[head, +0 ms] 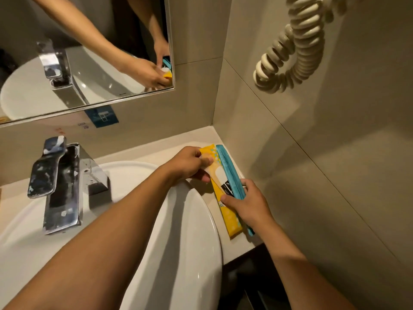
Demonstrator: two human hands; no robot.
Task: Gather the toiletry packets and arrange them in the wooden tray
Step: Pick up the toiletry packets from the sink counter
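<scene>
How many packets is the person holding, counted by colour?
Yellow packet: 1
Blue packet: 1
Total: 2, side by side on the counter, with the left hand and right hand on them.

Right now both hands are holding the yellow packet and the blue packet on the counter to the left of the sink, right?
Not quite. The left hand and right hand do hold the yellow packet and blue packet, but on the counter to the right of the sink, in the corner by the wall. The head view shows it.
</scene>
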